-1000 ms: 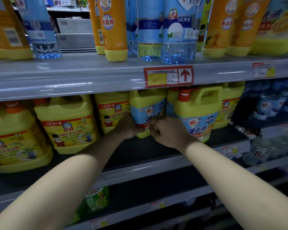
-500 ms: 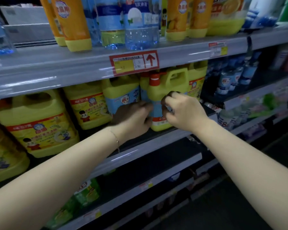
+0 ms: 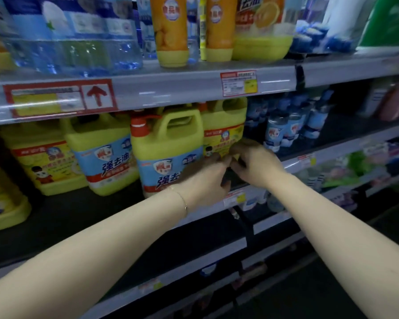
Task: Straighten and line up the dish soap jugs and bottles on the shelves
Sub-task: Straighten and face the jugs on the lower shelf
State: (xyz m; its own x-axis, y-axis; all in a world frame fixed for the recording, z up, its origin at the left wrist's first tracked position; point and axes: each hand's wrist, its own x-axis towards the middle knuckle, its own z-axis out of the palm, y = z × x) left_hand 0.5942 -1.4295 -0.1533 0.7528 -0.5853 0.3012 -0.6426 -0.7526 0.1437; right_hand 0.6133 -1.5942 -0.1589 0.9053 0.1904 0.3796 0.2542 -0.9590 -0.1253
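Grey store shelving, tiered.
- Upper shelf (image 3: 171, 88), top of frame: orange bottles (image 3: 171, 31), price tag (image 3: 238, 84) on its edge.
- Middle shelf (image 3: 78, 210), centre: yellow jugs in a row, pump-capped jug (image 3: 168, 146) foremost.
- Right of centre: left hand (image 3: 203, 183) and right hand (image 3: 256, 164), fingers curled round the red-banded jug (image 3: 224, 132) low down, fingertips almost meeting.

A shop aisle, the cleaning section: tiered grey shelves (image 3: 171, 88) carry price tags (image 3: 238, 84) on their front rails, a red arrow label (image 3: 58, 97) at left, and rows of identical yellow jugs (image 3: 168, 143) and orange bottles (image 3: 171, 31) stocked facing out.
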